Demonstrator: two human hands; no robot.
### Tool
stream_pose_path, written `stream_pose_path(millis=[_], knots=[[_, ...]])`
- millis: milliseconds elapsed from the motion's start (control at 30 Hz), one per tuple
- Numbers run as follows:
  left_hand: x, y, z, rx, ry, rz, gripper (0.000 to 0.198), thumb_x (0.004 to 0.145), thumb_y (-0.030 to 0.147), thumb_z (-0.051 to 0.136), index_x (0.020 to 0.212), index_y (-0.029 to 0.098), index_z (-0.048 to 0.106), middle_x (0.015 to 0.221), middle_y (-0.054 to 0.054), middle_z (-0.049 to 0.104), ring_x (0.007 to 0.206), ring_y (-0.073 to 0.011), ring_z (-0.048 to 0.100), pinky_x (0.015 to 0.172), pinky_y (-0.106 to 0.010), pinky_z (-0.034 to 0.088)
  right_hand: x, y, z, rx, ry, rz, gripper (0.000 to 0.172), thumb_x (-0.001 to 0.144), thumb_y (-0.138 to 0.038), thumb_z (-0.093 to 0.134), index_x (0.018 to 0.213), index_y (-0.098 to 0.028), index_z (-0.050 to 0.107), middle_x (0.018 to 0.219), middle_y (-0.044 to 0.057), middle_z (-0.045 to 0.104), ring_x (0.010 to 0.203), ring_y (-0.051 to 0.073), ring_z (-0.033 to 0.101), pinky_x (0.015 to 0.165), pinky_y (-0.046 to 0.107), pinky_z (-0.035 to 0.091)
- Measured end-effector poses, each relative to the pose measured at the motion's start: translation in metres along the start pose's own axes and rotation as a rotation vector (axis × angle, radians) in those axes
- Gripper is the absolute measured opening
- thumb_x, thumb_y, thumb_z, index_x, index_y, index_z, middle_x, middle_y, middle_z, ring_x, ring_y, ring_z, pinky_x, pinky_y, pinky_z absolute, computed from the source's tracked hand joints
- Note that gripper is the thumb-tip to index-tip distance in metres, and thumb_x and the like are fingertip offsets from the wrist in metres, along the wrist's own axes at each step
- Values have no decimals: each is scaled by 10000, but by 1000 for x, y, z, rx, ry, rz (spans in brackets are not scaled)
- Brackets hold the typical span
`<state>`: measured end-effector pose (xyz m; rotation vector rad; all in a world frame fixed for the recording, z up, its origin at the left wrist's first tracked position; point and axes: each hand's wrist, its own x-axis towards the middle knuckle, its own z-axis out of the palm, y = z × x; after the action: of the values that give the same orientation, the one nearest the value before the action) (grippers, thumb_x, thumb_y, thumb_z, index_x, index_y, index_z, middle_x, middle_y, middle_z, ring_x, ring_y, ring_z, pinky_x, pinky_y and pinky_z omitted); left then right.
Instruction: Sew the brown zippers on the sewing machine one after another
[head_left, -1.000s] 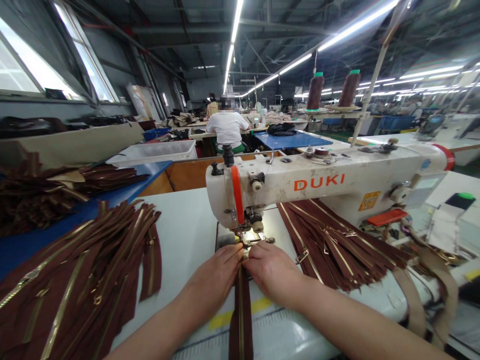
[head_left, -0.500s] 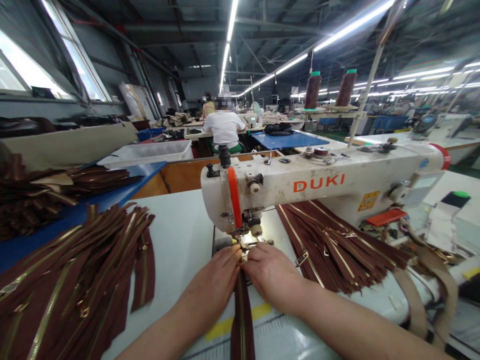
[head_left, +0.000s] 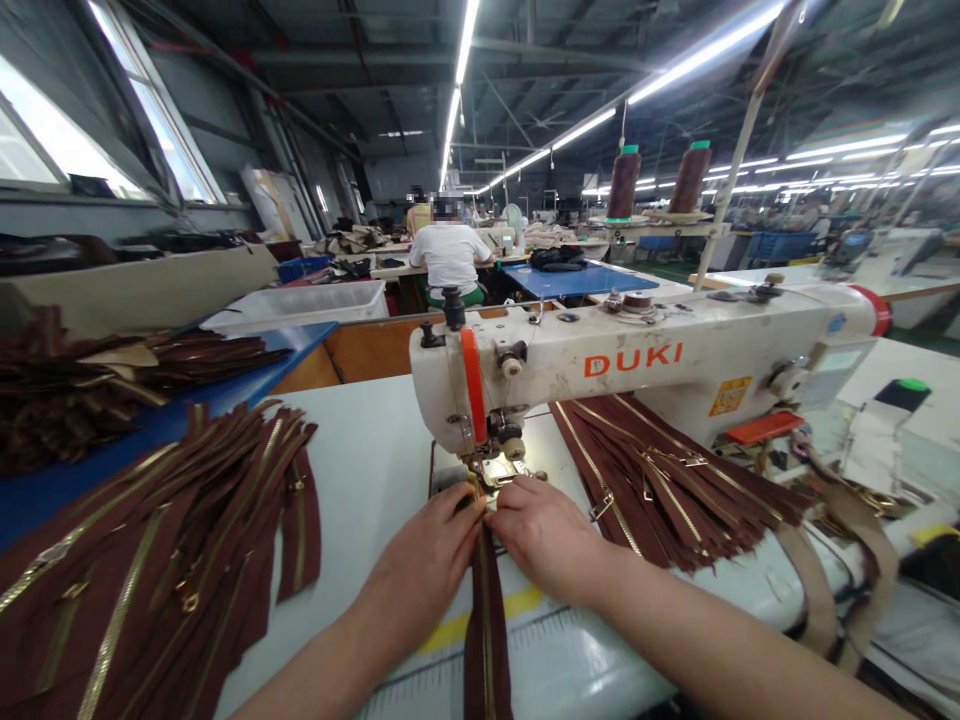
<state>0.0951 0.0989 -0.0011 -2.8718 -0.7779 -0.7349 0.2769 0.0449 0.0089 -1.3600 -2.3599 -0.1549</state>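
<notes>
Both hands meet just in front of the needle area of a white sewing machine (head_left: 555, 350). A brown zipper (head_left: 487, 630) with gold teeth runs from under my fingers down toward me over the table edge. My left hand (head_left: 439, 535) pinches the zipper's upper end from the left, close to the presser foot (head_left: 480, 470). On the other side my right hand (head_left: 544, 525) has its fingers curled closed at the same end, beside the lit metal plate (head_left: 502, 470). My fingers hide the very tip of the zipper.
A heap of brown zippers (head_left: 187, 540) covers the table's left side. More zippers (head_left: 667, 480) lie fanned under the machine arm. Thread cones (head_left: 622, 185) stand behind, and a person in a white shirt (head_left: 448, 255) sits farther back. Beige straps (head_left: 817, 590) hang at right.
My left fingers have bent and drawn together at the zipper's end; my right hand stays nearly in place. The whole view has shifted slightly.
</notes>
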Motion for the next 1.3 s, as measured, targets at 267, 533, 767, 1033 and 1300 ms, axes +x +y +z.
stream_pose_path(millis=[267,533,767,1033,1300], knots=[[3,2,-4,-35,-42,9,274,894,106,391,1070,154,596,1048,-108,627,976,-233,616,866,-412,549,0,0,-1,5,7,-20,151,904,-151,508,829,-156,639,803,43,606,804,188,500,754,291,413],[4,2,-4,-38,-57,3,264,888,92,422,1076,158,594,1046,-97,626,973,-223,614,867,-393,546,1,1,-1,-7,15,-26,157,904,-150,495,830,-154,633,805,43,602,807,195,498,746,300,414],[5,4,-5,-9,-47,20,272,890,97,423,1095,124,599,1062,-124,630,995,-244,613,883,-408,535,2,2,-4,-3,-2,28,164,907,-150,490,894,-156,653,831,54,614,822,200,503,730,306,415],[3,3,-3,-10,-25,-7,290,909,127,389,1112,161,593,1082,-100,642,1005,-223,613,884,-406,536,6,4,-9,41,-66,36,188,903,-139,483,953,-153,663,881,75,627,883,206,517,796,312,420],[-36,65,-33,87,32,201,324,914,105,348,1105,131,608,1103,-109,664,1033,-227,604,886,-366,521,-28,-21,-34,107,-153,103,163,885,-130,498,850,-164,654,862,55,595,875,192,514,804,302,424]])
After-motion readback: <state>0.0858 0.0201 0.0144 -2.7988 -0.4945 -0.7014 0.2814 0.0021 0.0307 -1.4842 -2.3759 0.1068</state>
